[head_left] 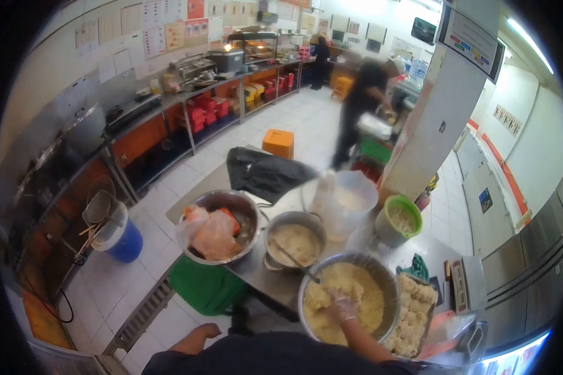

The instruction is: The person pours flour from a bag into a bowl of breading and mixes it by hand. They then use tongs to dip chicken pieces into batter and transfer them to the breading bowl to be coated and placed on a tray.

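Observation:
My right hand [344, 308], in a clear plastic glove, reaches into a large metal bowl [391, 275] of pale yellow crumbs [363, 320]. Its fingers are sunk among the crumbs, beside a clumpy coated mass [341, 282]. A long-handled ladle [297, 262] leans from the neighbouring pot [294, 217] of whitish liquid toward this bowl's rim. To the right, a tray holds several crumb-coated pieces [411, 309] in rows. Low at the left, away from the bowls, my left hand [205, 331] hovers near my body with nothing visible in it; its fingers are mostly hidden.
A metal basin [256, 225] holds bagged food. Around it are a white tub [356, 187], a green colander [400, 215] and a scale [460, 284]. A blue bucket [126, 240] and orange stool [278, 144] stand on the floor. One person [360, 103] works beyond a pillar [428, 94]; another [319, 62] stands farther back.

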`<state>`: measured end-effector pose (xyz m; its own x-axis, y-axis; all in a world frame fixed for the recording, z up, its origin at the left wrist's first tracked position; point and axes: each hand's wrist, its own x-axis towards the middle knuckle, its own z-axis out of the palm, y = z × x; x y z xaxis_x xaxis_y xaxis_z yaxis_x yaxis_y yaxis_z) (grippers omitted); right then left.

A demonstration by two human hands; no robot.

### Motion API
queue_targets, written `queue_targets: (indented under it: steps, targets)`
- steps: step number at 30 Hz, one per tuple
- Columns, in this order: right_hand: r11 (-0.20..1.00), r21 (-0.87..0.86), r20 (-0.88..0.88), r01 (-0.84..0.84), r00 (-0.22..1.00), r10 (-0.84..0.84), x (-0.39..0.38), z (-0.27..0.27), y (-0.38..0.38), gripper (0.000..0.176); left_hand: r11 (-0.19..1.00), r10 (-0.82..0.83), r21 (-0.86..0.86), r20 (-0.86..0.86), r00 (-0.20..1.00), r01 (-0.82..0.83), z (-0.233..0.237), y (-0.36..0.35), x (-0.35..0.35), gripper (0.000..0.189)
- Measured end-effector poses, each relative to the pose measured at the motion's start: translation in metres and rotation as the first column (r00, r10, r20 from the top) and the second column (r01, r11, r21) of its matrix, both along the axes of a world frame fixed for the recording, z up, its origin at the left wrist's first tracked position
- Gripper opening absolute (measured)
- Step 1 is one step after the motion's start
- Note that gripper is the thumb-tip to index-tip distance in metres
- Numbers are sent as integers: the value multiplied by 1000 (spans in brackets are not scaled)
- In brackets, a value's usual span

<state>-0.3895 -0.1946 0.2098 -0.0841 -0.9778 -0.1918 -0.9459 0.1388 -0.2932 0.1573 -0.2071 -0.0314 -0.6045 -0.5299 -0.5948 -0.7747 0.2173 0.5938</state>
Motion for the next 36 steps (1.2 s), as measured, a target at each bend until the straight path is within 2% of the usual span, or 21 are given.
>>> queue_targets:
  steps: [1, 2, 6, 7, 8, 9, 12, 13, 14, 16, 18, 21, 23, 24, 25, 26, 28, 30, 32, 34, 36]
  targets:
    - [999, -7, 25, 38, 999, -38, -9, -22, -2, 64, 996, -87, -26, 29, 996, 87, 1, -7, -5, 43]
    - [999, 6, 33, 39, 999, -39, -15, -36, -4, 64, 902, -388, -74, 292, 874, 425, -1, -13, -15, 42]
    - [986, -107, 146, 126, 983, -110, -36, -70, -5, 63, 793, -469, -433, 18, 883, 430, -17, -8, -5, 37]
    - [985, -115, 116, 129, 987, -116, -35, -58, -5, 62, 974, -121, -186, 67, 990, 132, -1, -7, -19, 38]
    - [984, -122, 85, 132, 989, -122, -32, -40, -5, 61, 972, 219, 36, 211, 953, -231, 36, -1, -36, 40]
    - [980, -116, 157, 160, 977, -141, -33, -16, -8, 59, 966, 259, -83, 241, 935, -246, 21, 5, -33, 49]
    - [956, -97, 412, 278, 885, -216, -51, 9, -15, 56, 919, 333, 112, 285, 899, -377, 40, 14, -31, 54]
    - [931, -261, 268, 256, 945, -184, -55, 8, -17, 53, 996, 93, -17, 39, 995, -92, -46, 24, 11, 55]
    - [886, -417, 112, 205, 978, -173, -57, 7, -18, 50, 996, 82, 39, 85, 993, -85, -32, 28, 11, 54]
    - [884, -391, 57, 256, 966, -254, -47, 7, -21, 61, 994, 46, 104, -6, 999, -45, 35, 31, 4, 53]
    - [968, -160, -277, 195, 932, -233, -40, -18, -21, 77, 982, 45, 186, -94, 995, -27, 132, 30, -18, 53]
    - [963, -60, -154, 264, 950, -270, -37, 8, -29, 89, 991, -60, -111, 78, 995, 69, 96, 24, -5, 50]
    - [965, 70, -176, 254, 955, -239, -26, 50, -27, 92, 946, -223, -199, 170, 960, 255, -5, 16, 25, 47]
    - [939, 205, -108, 277, 960, -259, -31, 59, -38, 91, 1000, 16, -18, 259, 966, -11, -32, 6, 21, 46]
    - [952, -40, 26, 302, 953, -301, -69, -26, -29, 86, 978, 209, -56, 309, 928, -202, 18, 3, -12, 48]
    - [949, -143, 62, 282, 959, -276, -103, -77, -32, 73, 961, 272, -108, 240, 932, -253, -14, -1, 2, 45]
    - [877, -217, 103, 429, 903, -417, -101, 9, -28, 60, 898, 396, 108, 226, 890, -427, 16, -7, -22, 42]
    - [820, -99, 93, 563, 826, -556, -118, 11, -25, 59, 897, 426, 52, 168, 889, -440, 19, -2, -33, 39]
    - [851, 250, 40, 463, 873, -486, -123, 14, -23, 62, 893, 424, 80, 187, 886, -444, 23, 6, -34, 40]
    - [832, 390, 97, 395, 881, -463, -103, 8, -17, 70, 885, 363, 181, 306, 880, -428, 28, 12, -33, 39]
    - [889, 230, 204, 396, 874, -441, -118, -72, -19, 76, 903, 295, 220, 306, 905, -368, 32, 13, -25, 40]
